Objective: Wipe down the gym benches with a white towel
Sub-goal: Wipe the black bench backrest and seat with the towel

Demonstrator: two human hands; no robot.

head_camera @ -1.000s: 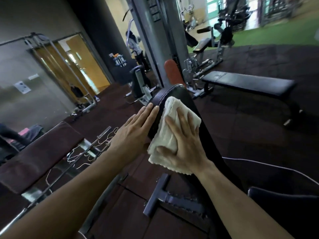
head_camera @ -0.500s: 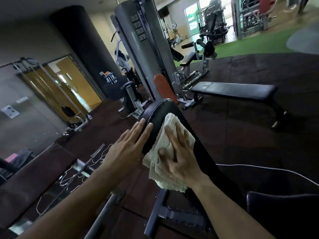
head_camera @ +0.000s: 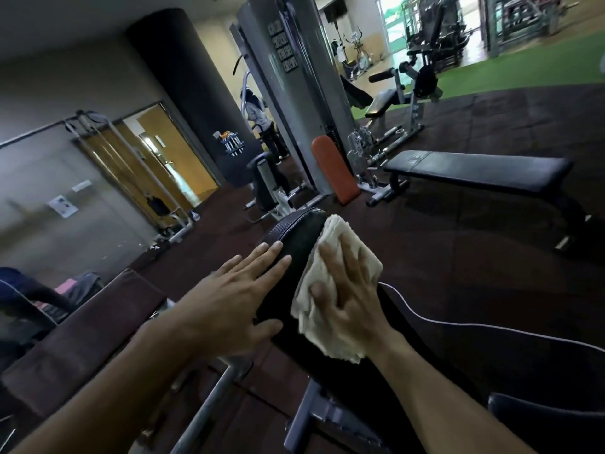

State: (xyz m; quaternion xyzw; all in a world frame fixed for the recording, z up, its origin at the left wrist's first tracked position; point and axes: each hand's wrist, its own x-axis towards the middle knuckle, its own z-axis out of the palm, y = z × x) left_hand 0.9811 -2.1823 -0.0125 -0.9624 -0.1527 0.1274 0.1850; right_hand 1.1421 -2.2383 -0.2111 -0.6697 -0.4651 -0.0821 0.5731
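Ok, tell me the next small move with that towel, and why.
Probably slide the right hand and the white towel down the inclined bench pad toward the seat. The towel lies flat near the pad's top end, the left hand braces the pad's side, and the lower pad looks uncovered.

White towel [head_camera: 330, 326], crumpled and folded, is pressed flat against the upper right side of a tilted black padded bench back [head_camera: 294, 237] in the near centre. A second black flat bench [head_camera: 484, 173] is seen farther right, level on the floor.
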